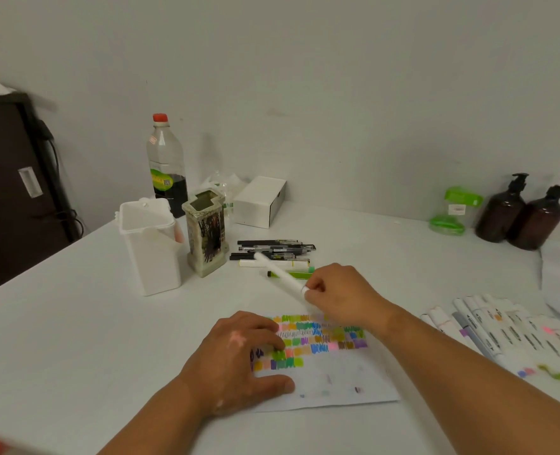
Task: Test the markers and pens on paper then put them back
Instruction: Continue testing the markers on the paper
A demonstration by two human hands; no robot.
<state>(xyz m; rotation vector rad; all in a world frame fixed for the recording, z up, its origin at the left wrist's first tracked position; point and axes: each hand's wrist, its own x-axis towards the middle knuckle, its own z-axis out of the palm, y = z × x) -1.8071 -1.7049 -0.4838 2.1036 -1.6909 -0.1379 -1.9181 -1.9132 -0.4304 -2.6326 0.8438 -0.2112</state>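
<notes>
A white sheet of paper (334, 379) lies on the table, covered in coloured test scribbles. My left hand (239, 356) presses flat on its left edge. My right hand (341, 290) grips a white marker (278, 274) by one end just beyond the paper's far edge; the marker points away to the upper left. A pile of black pens and green and white markers (272, 254) lies beyond it. Several white markers (502, 326) lie in a row at the right. A white plastic holder (150, 244) and a patterned ceramic holder (206, 231) stand at the left.
A bottle with a red cap (166, 165) and a white box (260, 200) stand near the wall. Two brown pump bottles (521, 211) and a green container (452, 208) sit at the back right. A dark cabinet (12, 192) stands left of the table.
</notes>
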